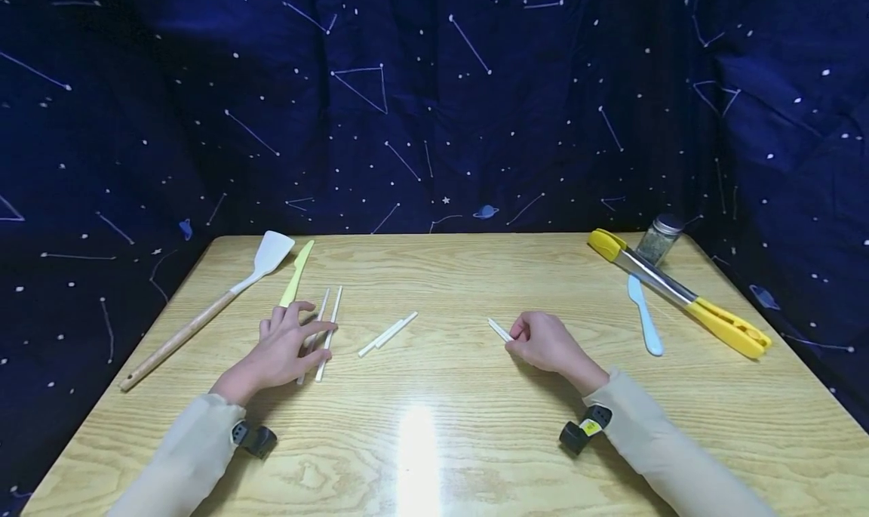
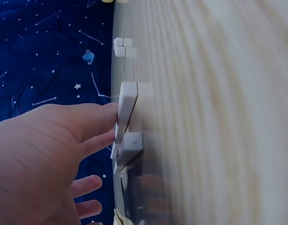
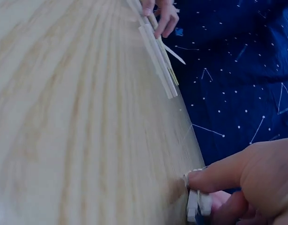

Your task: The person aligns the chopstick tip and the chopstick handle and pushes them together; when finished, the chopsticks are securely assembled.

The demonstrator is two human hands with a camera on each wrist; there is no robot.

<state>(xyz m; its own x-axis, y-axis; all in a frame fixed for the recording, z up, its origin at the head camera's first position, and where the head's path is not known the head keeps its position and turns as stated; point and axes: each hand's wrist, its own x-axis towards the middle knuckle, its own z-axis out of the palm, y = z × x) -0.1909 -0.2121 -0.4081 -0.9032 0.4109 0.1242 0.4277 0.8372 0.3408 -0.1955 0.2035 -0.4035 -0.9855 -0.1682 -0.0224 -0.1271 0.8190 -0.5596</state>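
Note:
On the left of the table lie two long white sticks, a right one [image 1: 337,306] and a left one [image 1: 323,306]. My left hand [image 1: 281,351] is over them, thumb and index finger spread along the right long stick [image 2: 128,96], tips touching it; the other fingers are extended. Two short white sticks [image 1: 389,333] lie side by side at an angle near the middle. Farther right, my right hand [image 1: 543,340] pinches short white sticks [image 1: 500,330] between thumb and curled fingers, close over the table. Their ends [image 3: 198,204] show below the thumb in the right wrist view.
A white spatula [image 1: 271,253] with a wooden handle and a yellow plastic knife [image 1: 296,272] lie at the left. At the right are a light blue plastic knife [image 1: 645,317], yellow-tipped tongs [image 1: 655,275] and a spice jar [image 1: 658,239]. Dark starry cloth [image 1: 421,124] hangs behind the table.

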